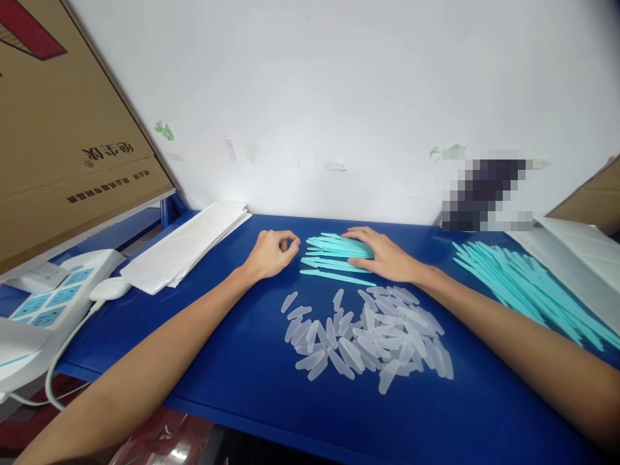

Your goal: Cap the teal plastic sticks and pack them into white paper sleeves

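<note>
My left hand (276, 254) hovers by the left ends of a small pile of slim turquoise plastic sticks (334, 245). Its thumb and index finger curl into a ring with their tips together, and I see nothing in them. My right hand (382, 253) lies over the right ends of that pile, thumb on the near side and fingers on the far side, gripping the sticks. Two or so sticks lie separately on the near side of the pile. Closer to me is a loose heap of small translucent white plastic sleeves (372, 336), shaped like blade covers.
A larger bundle of turquoise sticks (527, 290) lies at the right beside a whitish sheet (576, 258). Folded white paper (186, 248) and a white power strip (62, 294) with a cable are at the left. A cardboard box (72, 129) leans near the wall.
</note>
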A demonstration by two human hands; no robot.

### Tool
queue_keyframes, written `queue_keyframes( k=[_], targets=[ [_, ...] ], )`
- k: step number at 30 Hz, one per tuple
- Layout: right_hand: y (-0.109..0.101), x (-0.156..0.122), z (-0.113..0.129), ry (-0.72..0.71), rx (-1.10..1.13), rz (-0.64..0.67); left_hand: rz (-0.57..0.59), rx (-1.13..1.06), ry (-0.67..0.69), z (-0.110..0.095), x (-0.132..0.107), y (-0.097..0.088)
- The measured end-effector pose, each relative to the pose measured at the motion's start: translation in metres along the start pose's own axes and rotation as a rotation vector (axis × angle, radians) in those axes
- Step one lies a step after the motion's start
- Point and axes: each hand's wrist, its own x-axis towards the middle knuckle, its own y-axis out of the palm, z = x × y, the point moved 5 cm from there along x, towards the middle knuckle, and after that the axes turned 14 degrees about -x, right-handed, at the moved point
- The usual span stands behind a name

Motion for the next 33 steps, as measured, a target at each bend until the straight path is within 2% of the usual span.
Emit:
queue_keyframes(
  k=[5,12,17,22,28,33],
  targets=[
    [0.001,0.0,-0.003,0.01,0.018,-0.031,0.097,0.025,0.046,-0.005,-0.003,0.007],
    [0.003,0.001,-0.002,0.0,-0.02,-0.016,0.086,0.225,0.154,-0.011,-0.001,0.008],
    [0.002,0.0,0.0,-0.011,-0.035,0.004,0.141,0.063,0.056,-0.004,-0.003,0.008],
    [0.004,0.001,-0.001,0.012,-0.057,0.011,0.228,0.082,0.204,-0.007,-0.004,0.012],
    [0.006,0.001,-0.002,0.003,-0.079,0.011,0.33,0.118,0.222,-0.01,-0.004,0.017],
    [0.005,0.001,-0.002,0.0,-0.064,-0.005,0.339,0.119,0.213,-0.011,-0.005,0.017]
  ],
)
